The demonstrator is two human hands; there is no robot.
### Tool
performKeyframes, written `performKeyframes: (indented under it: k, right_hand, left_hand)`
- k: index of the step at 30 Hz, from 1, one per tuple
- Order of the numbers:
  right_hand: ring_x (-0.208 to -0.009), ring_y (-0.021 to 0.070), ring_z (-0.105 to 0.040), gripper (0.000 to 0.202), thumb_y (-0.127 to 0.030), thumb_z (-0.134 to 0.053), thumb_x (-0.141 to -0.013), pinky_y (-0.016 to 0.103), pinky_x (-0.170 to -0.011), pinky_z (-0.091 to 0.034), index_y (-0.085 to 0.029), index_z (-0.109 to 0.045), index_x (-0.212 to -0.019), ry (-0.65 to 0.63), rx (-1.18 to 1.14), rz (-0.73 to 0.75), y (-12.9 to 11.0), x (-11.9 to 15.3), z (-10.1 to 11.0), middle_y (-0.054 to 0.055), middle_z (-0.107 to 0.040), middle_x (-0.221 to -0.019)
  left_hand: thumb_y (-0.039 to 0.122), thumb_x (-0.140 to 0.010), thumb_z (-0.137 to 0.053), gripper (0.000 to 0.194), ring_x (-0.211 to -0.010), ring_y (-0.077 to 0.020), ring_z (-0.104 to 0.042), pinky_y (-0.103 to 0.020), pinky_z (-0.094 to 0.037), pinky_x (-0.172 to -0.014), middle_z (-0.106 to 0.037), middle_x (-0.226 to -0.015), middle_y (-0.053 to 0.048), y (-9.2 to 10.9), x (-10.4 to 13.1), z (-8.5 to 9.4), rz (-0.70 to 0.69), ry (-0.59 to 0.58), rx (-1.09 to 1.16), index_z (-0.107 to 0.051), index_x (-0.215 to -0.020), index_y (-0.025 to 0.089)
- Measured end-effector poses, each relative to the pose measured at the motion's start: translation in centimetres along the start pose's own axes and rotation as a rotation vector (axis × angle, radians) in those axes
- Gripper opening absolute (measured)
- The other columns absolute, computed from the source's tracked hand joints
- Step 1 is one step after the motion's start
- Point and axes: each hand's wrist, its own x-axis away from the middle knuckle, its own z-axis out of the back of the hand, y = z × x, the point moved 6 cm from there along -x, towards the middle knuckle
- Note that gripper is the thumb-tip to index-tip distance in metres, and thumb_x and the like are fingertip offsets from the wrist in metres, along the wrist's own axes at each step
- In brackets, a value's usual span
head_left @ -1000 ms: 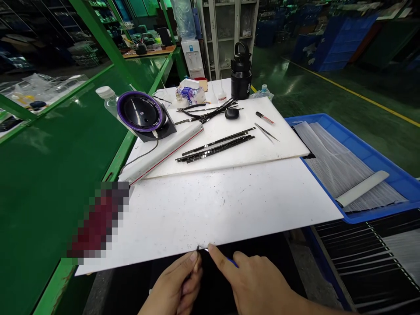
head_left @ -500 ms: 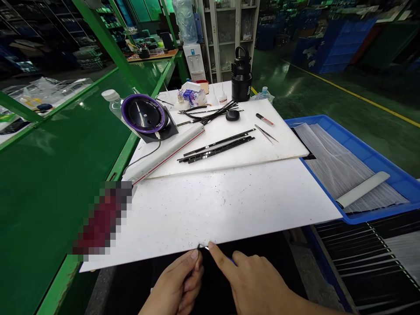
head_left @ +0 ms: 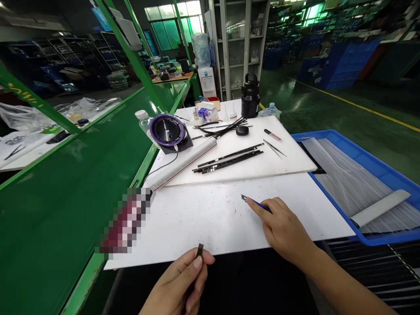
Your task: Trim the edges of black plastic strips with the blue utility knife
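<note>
Two hands grip: left hand [head_left: 179, 284] a black strip [head_left: 199, 250], right hand [head_left: 285, 227] a blue-handled knife [head_left: 254, 202].

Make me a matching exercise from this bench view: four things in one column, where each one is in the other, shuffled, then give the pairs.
Things
1. blue-handled knife
2. short black strip
3. black flask
4. white bar

Places
A. far end of the white board
B. in the blue tray
C. pinched in the left hand
D. held in the right hand, tip on the board

Pairs: 1-D, 2-C, 3-A, 4-B
</note>
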Motion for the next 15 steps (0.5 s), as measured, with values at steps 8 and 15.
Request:
performKeyframes:
  k: [8,15]
  right_hand:
    - [-0.109,0.0305,-0.047,0.038,-0.007,-0.042,-0.089,0.050,-0.089,-0.042,-0.015,-0.062,-0.120,0.141,-0.068,0.012,-1.7,-1.4,0.8,0.015,-0.054,-0.116]
    - [-0.078,0.0179,-0.063,0.016,-0.025,-0.057,-0.089,0.031,-0.073,-0.051,-0.021,-0.068,-0.099,-0.135,-0.978,-0.326,-6.8,-2.1,-1.7,0.002,-0.068,-0.084]
  left_hand:
    - [0.046,-0.080,-0.063,0.038,-0.050,-0.0077,-0.032,-0.018,-0.021,-0.039,-0.052,-0.067,-0.002,0.8,0.2,-1.3,-0.017,0.006,-0.002,-0.073,-0.097,0.013]
    - [0.052,-0.074,-0.068,0.040,-0.047,-0.0082,-0.036,-0.020,-0.023,-0.040,-0.053,-0.060,-0.002,0.8,-1.3,-2.2,-0.022,-0.135,-0.041,-0.070,-0.069,0.013]
